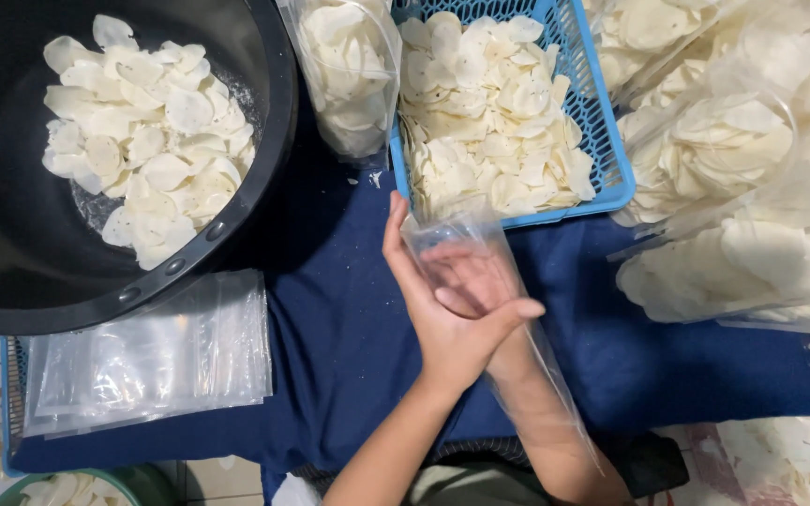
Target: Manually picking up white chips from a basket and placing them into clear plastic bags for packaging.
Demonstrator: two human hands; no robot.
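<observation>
Black tub [11, 234] of white chips [147, 131] — blue basket [602, 122] alongside.

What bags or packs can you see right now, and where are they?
Empty clear bag: centre, right hand inside, left hand outside.
Stack of flat clear bags: lower left.
Filled bag: top centre, beside blue basket.
Filled bags: piled right.

Clear empty plastic bag [480, 272] just below the blue basket [611, 159], drawn over the right hand [471, 276], steadied outside by the left hand [442, 319]. Flat stack of clear empty bags [147, 361] lower left of the basket, beneath the black tub [11, 234]. Filled clear bag of pale chips [349, 70] touching the basket's left wall. Heap of filled clear chip bags [742, 178] to the basket's right. No labels, signs or screens.
</observation>
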